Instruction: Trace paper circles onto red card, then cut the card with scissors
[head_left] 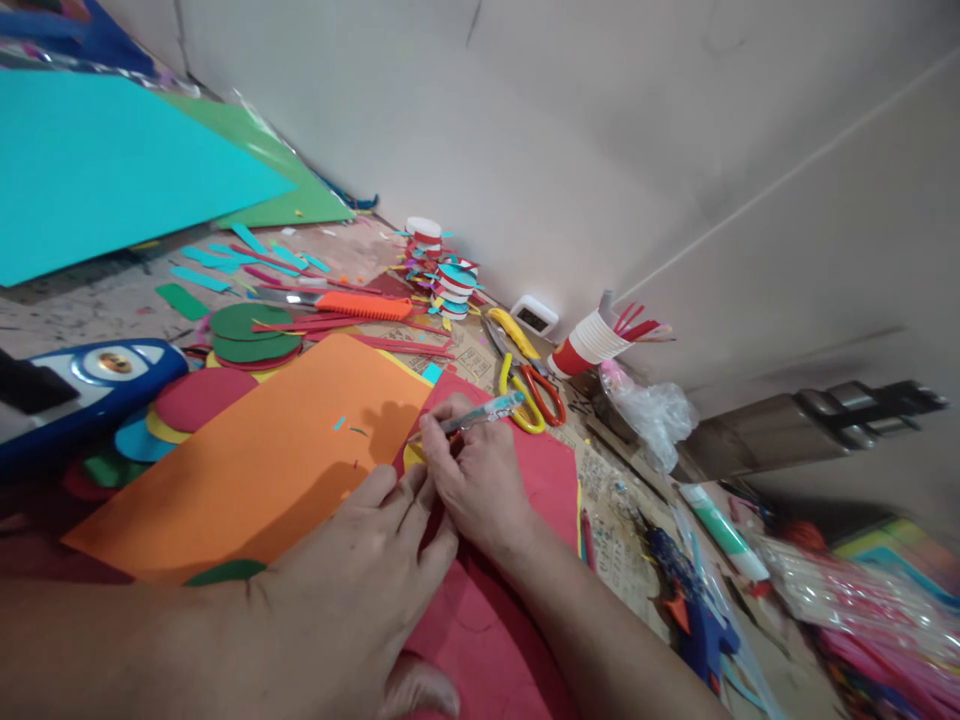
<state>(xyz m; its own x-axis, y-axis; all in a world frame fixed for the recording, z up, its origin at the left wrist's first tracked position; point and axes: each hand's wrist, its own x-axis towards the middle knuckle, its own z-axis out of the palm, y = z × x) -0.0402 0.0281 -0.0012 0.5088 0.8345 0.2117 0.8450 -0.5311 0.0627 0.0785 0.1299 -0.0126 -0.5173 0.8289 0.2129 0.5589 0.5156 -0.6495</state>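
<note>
My right hand point(480, 480) is closed around a pen point(484, 410) with a clear barrel and a teal end. Its tip is down by a small yellow piece point(413, 456) at the left edge of a red sheet point(544, 485). My left hand point(367, 560) lies over the red sheet, fingers stretched out and pressing down beside the yellow piece, most of which the hands hide. Faint round outlines show on the red sheet. An orange sheet point(300, 430) lies to the left, with small scraps on it. A green piece point(225, 572) peeks out by my left wrist.
Left are cut discs point(251, 333), a blue-and-white device point(112, 370) and an orange cutter knife point(364, 305). Behind lie scissors point(521, 392), a paper cup point(589, 340) and a small white clock point(534, 315). A blue glue gun point(694, 610) and bottle point(772, 435) are right.
</note>
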